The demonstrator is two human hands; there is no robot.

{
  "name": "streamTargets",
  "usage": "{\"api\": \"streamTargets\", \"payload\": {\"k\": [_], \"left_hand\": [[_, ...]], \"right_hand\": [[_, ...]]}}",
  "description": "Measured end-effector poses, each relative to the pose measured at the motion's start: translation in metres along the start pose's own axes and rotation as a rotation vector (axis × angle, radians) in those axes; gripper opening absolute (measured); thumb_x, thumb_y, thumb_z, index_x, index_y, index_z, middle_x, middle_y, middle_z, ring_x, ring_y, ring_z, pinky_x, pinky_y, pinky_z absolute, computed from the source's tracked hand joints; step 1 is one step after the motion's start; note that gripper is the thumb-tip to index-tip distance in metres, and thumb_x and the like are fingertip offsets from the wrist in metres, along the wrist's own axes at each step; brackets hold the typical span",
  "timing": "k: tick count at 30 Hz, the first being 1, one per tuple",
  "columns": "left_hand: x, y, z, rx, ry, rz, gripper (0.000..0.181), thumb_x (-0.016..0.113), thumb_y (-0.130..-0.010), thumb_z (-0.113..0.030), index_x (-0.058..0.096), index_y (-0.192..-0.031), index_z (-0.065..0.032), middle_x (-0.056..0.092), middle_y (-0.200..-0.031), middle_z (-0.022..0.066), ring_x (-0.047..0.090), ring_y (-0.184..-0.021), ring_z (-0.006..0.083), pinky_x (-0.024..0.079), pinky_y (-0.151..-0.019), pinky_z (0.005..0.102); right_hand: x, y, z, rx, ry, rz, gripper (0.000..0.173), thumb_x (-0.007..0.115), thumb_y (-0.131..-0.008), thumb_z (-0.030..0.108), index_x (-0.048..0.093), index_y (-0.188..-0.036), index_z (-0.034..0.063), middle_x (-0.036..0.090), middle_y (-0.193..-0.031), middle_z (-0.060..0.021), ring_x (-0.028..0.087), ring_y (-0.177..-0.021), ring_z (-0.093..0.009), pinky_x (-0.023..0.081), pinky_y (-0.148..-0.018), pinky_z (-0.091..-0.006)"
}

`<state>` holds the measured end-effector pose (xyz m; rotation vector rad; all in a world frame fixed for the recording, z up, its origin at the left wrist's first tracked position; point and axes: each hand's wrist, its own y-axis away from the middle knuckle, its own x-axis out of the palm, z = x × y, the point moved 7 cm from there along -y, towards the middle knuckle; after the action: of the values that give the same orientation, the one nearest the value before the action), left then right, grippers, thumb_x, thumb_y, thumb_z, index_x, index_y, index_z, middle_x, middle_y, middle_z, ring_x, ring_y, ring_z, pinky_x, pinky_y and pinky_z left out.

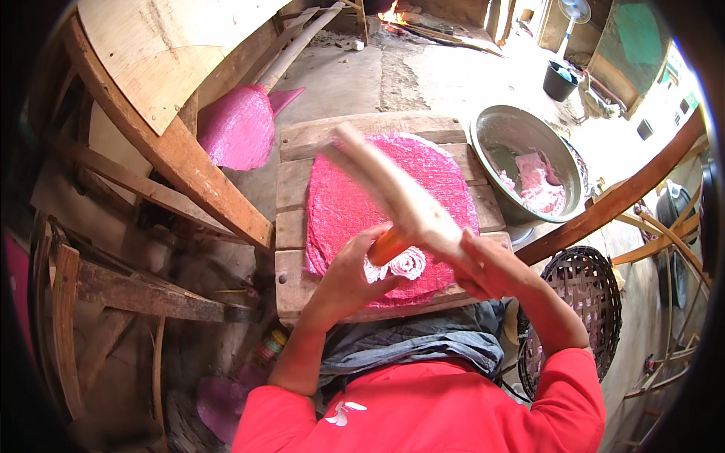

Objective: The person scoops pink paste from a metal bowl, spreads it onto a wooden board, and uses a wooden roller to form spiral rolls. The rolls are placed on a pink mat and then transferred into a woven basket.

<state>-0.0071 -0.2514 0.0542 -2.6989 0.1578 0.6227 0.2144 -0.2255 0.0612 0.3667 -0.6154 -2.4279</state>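
My right hand (490, 269) grips a pale wooden tool (419, 212) whose shaft slants up to the left; its far end is blurred. An orange cylinder (389, 246) juts from the tool's underside, down to the left. Around the cylinder's lower end curves my left hand (345, 277), thumb and fingers apart; whether it grips is unclear. Between this thumb and the cylinder lies a pale pink coil of strands (408, 264), with another partly hidden coil (375, 272) beside it. Both rest on a round bright pink mesh-like sheet (391, 164), spread over a slatted wooden stand (291, 235).
Right of the stand, a large metal pot (487, 164) holds pink dough (538, 187). A woven basket (586, 300) sits near my right elbow. Wooden beams (187, 164) flank the left, near another pink sheet (241, 127). A fire (392, 14) burns at the back.
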Motion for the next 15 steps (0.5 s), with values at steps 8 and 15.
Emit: {"api": "streamTargets", "payload": {"k": [8, 15], "left_hand": [[-0.036, 0.103, 0.077, 0.087, -0.444, -0.535, 0.034, 0.067, -0.087, -0.014, 0.059, -0.118, -0.0030, 0.063, -0.111, 0.0123, 0.060, -0.101, 0.0268, 0.048, -0.090, 0.0385], [-0.096, 0.160, 0.066, -0.271, -0.345, -0.842, 0.010, 0.056, -0.091, -0.004, 0.063, -0.092, 0.0027, 0.066, -0.080, 0.0102, 0.061, -0.066, 0.0183, 0.052, -0.064, 0.0323]], "right_hand": [[0.040, -0.015, 0.034, -0.790, 0.717, -0.439, 0.013, 0.070, -0.082, 0.018, 0.067, -0.089, 0.0086, 0.057, -0.092, -0.0093, 0.054, -0.092, -0.027, 0.040, -0.081, -0.0405], [0.089, -0.051, -0.010, -0.857, 1.094, -0.500, 0.025, 0.073, -0.076, 0.031, 0.067, -0.091, 0.0112, 0.052, -0.100, -0.0073, 0.048, -0.100, -0.027, 0.034, -0.089, -0.0437]]}}
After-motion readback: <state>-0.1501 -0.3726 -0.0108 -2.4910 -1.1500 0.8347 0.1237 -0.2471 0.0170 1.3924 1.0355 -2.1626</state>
